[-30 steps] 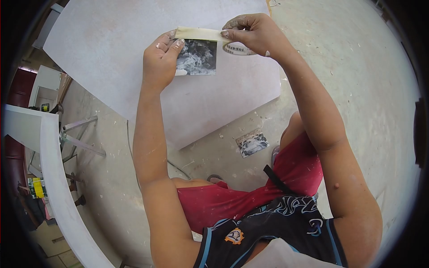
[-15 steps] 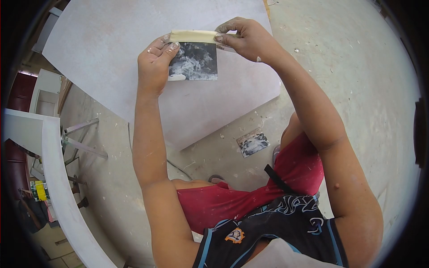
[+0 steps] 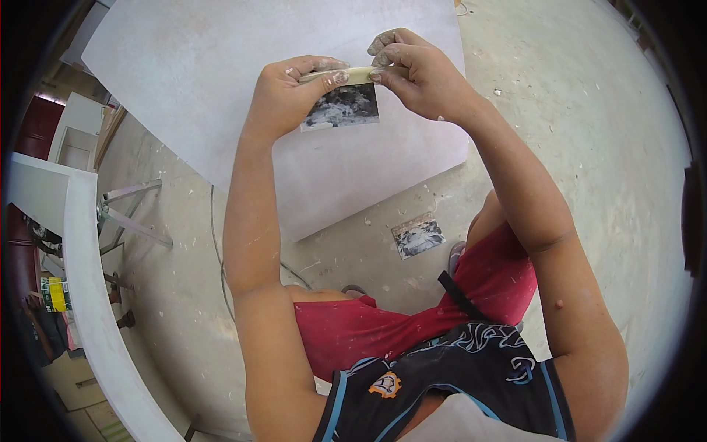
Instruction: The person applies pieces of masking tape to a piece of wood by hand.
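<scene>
A sheet of sandpaper (image 3: 346, 107), dark and smeared with white dust, hangs between my hands over a large pale board. Its cream-coloured top edge (image 3: 359, 76) is folded over in a narrow strip. My left hand (image 3: 298, 92) pinches the fold at its left part, thumb in front and fingers behind. My right hand (image 3: 423, 70) grips the right end of the fold between thumb and forefinger, the other fingers curled above. Dried white dust coats the fingertips of both hands.
The pale board (image 3: 184, 96) lies under my hands, above the dusty floor. A second dust-smeared sheet (image 3: 418, 236) lies on the floor near my foot. To the left are a curved white panel (image 3: 92, 295), metal legs (image 3: 132, 214) and a cable (image 3: 215, 243).
The cream strip looks narrower, and less of the dark sheet shows. My left hand has moved right along the fold; my right hand has shifted slightly right and down.
</scene>
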### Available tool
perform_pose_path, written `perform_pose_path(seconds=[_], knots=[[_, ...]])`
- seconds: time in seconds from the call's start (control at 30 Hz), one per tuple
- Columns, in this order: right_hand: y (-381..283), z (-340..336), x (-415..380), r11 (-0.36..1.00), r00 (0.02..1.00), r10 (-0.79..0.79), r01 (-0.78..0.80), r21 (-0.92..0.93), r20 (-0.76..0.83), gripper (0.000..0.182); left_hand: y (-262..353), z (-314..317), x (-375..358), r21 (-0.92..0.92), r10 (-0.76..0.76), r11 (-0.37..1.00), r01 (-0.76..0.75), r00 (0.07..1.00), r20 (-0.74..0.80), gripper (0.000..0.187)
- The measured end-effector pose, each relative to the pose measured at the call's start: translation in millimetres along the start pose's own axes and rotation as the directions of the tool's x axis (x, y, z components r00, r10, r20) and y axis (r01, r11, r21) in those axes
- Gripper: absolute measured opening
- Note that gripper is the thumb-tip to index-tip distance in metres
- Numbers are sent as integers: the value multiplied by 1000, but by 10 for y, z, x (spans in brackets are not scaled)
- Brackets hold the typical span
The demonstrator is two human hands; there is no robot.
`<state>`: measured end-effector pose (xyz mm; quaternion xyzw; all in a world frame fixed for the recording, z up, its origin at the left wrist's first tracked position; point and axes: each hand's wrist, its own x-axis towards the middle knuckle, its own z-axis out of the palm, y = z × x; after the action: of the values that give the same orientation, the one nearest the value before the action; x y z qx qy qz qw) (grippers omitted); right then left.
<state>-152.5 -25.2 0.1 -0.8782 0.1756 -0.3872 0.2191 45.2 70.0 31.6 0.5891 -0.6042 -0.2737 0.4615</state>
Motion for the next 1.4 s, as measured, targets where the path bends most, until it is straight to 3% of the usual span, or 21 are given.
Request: perform_pose_path(seconds=[0.13, 0.23, 0.3, 0.43, 0.47, 0.5, 0.53, 0.6, 0.63, 0.67, 0.73, 0.8, 0.9, 0.97, 1.03, 1.13, 1.2, 1.23, 1.27, 1.33, 1.4], knots=[[-13, 57, -14, 999, 1000, -23, 23, 32, 18, 13, 11, 57, 12, 54, -8, 998, 12, 998, -60, 17], [-23, 86, -3, 989, 998, 50, -54, 134, 31, 12, -37, 74, 61, 79, -63, 994, 73, 991, -119, 23], [-16, 84, -7, 983, 998, 52, -59, 171, 47, 13, -168, 92, 137, 46, 34, 999, -22, 959, -281, 30], [-93, 23, 15, 973, 991, 133, -131, 191, 6, 17, -82, 79, 149, 81, 44, 997, -15, 927, -371, 34], [-106, -14, 30, 904, 953, 296, -300, 306, 59, 22, -14, 134, 99, 445, 405, 865, -229, 843, -354, 41], [-120, -53, 49, 793, 888, 441, -454, 406, 132, 27, 38, 184, 57, 741, 704, 565, -363, 680, -203, 53], [-156, -100, 73, 793, 888, 441, -453, 407, 129, 27, 47, 222, 37, 742, 706, 563, -366, 679, -201, 53], [-244, -161, 83, 739, 847, 518, -512, 437, 116, 40, -11, 298, 0, 571, 523, 684, -454, 851, 50, 67], [-238, -140, 72, 738, 846, 520, -514, 438, 116, 40, -53, 330, 49, 427, 502, 773, -470, 864, 42, 63], [-225, -98, 60, 819, 892, 450, -432, 377, 43, 43, -91, 318, 65, 428, 502, 772, -470, 864, 43, 63], [-229, -72, 54, 886, 927, 374, -348, 306, -26, 46, -130, 303, 82, 393, 161, 909, -141, 987, -19, 52], [-233, -90, 46, 914, 914, 405, -404, 50, -9, 55, -144, 314, 85, 405, 138, 907, -110, 990, -40, 46], [-186, -113, 9, 954, 963, 269, -267, 138, 7, 53, -79, 359, 73, 466, 57, 884, -38, 998, -25, 35], [-212, -121, 16, 921, 948, 312, -318, 223, 64, 50, -15, 396, 76, 509, -6, 861, 1, 1000, 7, 31], [-230, -115, 13, 880, 929, 348, -371, 298, 129, 48, 10, 419, 115, 825, -132, 554, 110, 990, -43, 23], [-248, -109, 28, 913, 955, 284, -297, 280, 87, 43, -64, 425, 129, 820, -42, 565, 94, 995, -86, 20], [-271, -152, 33, 774, 918, 368, -391, 498, 149, 43, -85, 426, 140, 801, -10, 593, 82, 995, -94, 21], [-257, -166, 29, 774, 917, 368, -393, 496, 152, 43, -91, 424, 142, 781, 19, 621, 69, 994, -103, 22], [-220, -182, 36, 807, 921, 360, -387, 446, 148, 42, -135, 403, 156, 779, 16, 623, 72, 994, -104, 22], [-189, -215, 54, 839, 925, 350, -379, 391, 147, 42, -212, 340, 176, 569, -52, 820, 53, 998, -17, 24], [-196, -267, 68, 907, 927, 347, -371, 199, 143, 42, -230, 309, 168, 508, -86, 857, 86, 996, -25, 25]])
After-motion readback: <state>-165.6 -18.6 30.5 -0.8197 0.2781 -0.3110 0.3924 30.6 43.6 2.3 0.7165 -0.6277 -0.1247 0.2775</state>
